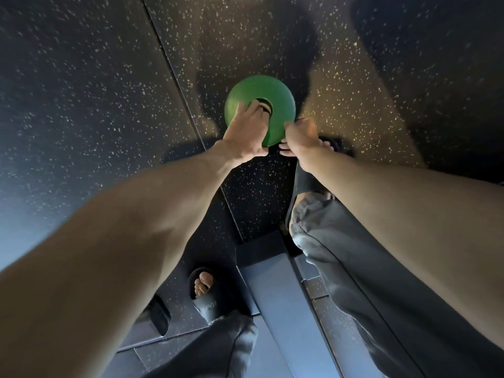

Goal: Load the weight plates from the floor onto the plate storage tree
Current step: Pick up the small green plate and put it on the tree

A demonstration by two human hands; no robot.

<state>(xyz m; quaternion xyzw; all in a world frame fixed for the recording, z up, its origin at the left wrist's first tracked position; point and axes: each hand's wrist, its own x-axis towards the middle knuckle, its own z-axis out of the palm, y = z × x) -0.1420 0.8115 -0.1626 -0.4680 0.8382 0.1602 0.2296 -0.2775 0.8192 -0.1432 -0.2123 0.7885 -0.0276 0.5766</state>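
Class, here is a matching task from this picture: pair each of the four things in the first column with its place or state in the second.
1 round green weight plate
2 left hand
3 right hand
4 left foot's black slide sandal

a fingers hooked in the centre hole
b beside the grey metal beam
c touched by both hands
d at the plate's right rim

Pairs: 1-c, 2-a, 3-d, 4-b
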